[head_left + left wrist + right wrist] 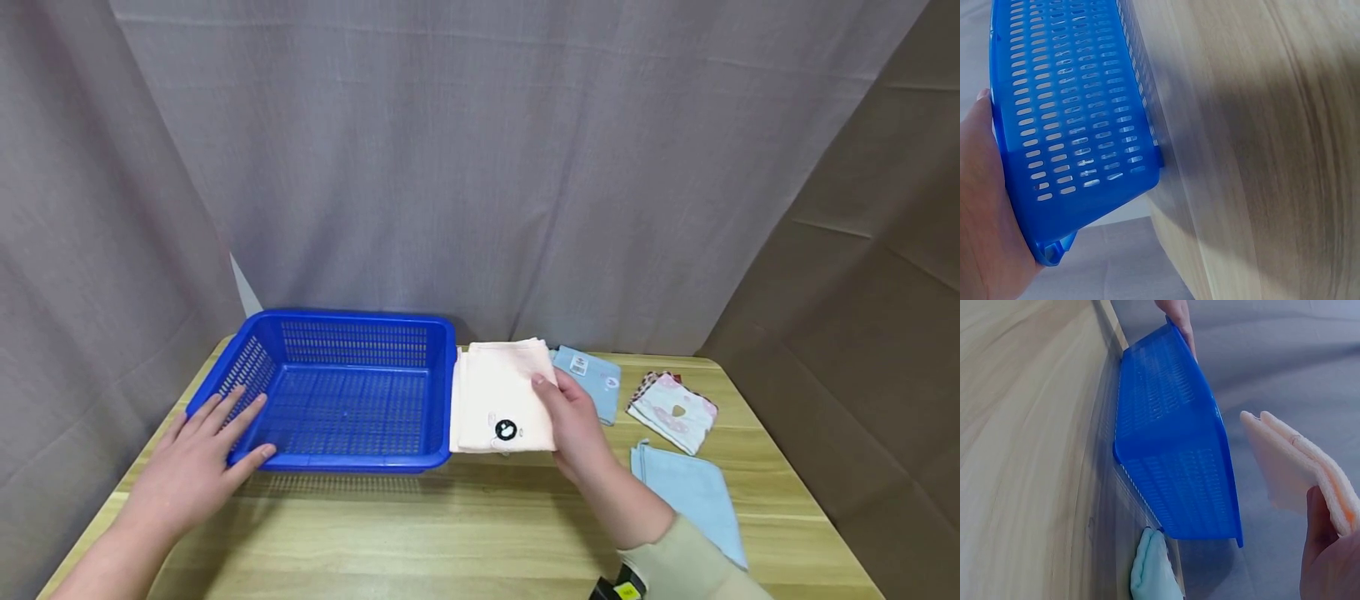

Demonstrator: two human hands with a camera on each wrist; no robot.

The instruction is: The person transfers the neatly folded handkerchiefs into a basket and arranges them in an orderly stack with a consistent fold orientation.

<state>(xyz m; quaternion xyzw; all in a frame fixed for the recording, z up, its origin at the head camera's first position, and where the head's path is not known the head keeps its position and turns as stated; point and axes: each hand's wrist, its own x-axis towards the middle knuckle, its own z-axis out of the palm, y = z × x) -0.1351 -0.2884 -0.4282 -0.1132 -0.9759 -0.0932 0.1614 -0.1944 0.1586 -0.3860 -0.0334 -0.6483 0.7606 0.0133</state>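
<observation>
My right hand [581,425] pinches a folded pale pink towel [495,392], thumb on top. The towel bears a round black-and-white emblem near its lower edge. It is held up beside the right end of a blue plastic basket [438,460]; in the right wrist view the folded towel [1291,456] is above the level of the rim, off the table. Over the basket's near left corner lies my left hand [191,471], its fingers spread and straight across the rim. From the left wrist, that hand [985,206] touches the outside of the rim, most fingers hidden.
Right of the pink towel lies a folded blue towel [600,379] with a label. Farther right are a white patterned cloth [675,412] and a light blue cloth [693,496]. All rest on the wooden table [465,533], with a grey curtain [450,167] behind.
</observation>
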